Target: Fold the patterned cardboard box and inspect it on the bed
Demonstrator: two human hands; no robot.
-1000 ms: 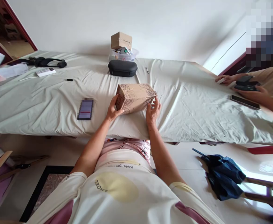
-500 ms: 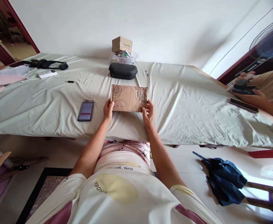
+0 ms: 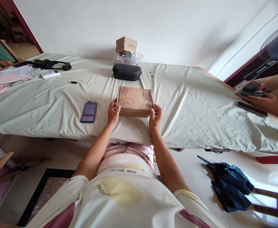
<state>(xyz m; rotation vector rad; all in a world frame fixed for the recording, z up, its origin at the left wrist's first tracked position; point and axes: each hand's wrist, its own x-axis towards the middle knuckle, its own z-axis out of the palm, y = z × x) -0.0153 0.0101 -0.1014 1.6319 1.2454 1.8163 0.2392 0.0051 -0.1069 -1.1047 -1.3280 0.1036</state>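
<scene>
A brown cardboard box (image 3: 135, 98) with dark scribbled loops drawn on it is between my hands, over the cloth-covered table. Its top and part of the side facing me show. My left hand (image 3: 113, 111) grips the left end, thumb on the near side. At the right end my right hand (image 3: 155, 116) holds it in the same way, fingers curled round the edge. Whether the box touches the cloth I cannot tell.
Behind the box lies a black case (image 3: 127, 72), with a plastic tub (image 3: 139, 59) and a smaller carton (image 3: 126, 45) beyond. A phone (image 3: 89, 112) lies to the left. At the right edge, another person's hands (image 3: 260, 96) hold a dark device.
The box has tilted so that its near side now shows below the top. Box and both hands sit slightly further right in view; the whole view has shifted a little too.
</scene>
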